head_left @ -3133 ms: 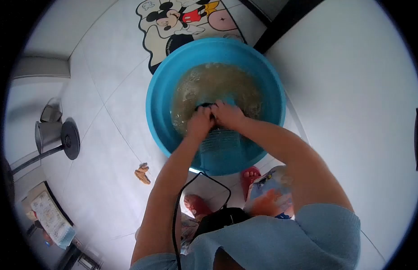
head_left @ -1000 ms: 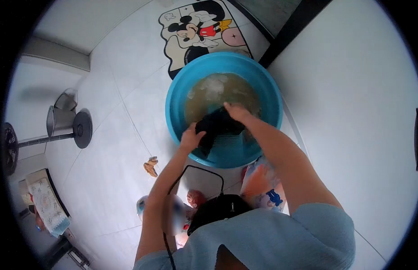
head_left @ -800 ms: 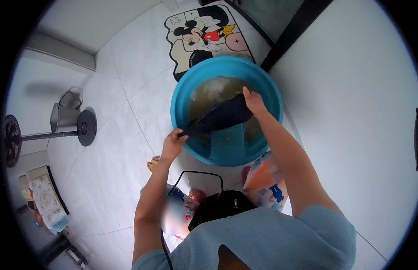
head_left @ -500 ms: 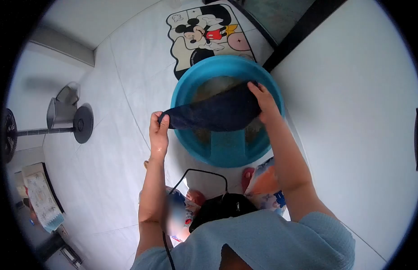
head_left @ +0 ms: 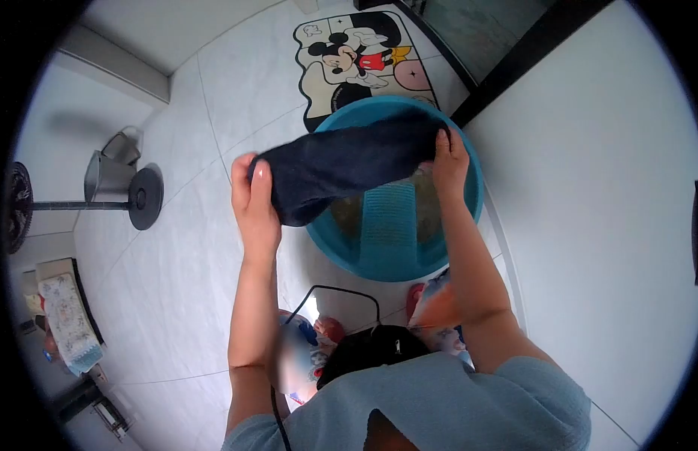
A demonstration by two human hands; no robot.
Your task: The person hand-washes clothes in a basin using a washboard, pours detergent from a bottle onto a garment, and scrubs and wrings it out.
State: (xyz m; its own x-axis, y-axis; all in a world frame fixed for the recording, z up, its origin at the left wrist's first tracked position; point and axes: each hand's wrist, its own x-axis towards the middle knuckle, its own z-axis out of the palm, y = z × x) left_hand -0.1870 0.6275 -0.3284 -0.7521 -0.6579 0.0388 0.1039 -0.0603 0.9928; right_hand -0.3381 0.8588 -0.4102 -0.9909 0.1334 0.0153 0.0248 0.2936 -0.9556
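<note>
A dark navy cloth (head_left: 349, 165) is stretched between my two hands above a round blue basin (head_left: 347, 259). My left hand (head_left: 256, 199) grips its left end, out past the basin's left rim, with the thumb on top. At the cloth's right end, over the right side of the basin, my right hand (head_left: 449, 161) pinches the fabric. Inside the basin a ribbed blue washboard (head_left: 389, 218) slopes down into murky water (head_left: 430, 214). The cloth hides the far part of the basin's inside.
A cartoon mat (head_left: 364, 64) lies beyond the basin. On the left are a fan with a round base (head_left: 146, 198) and a grey bin (head_left: 107, 179). A white panel (head_left: 589, 188) stands at the right. A black cable (head_left: 341, 287) loops near my feet.
The cloth has risen and its left part has swung outward and spread wider. Both hands still hold it; my left hand is higher in view and my right hand has shifted slightly right.
</note>
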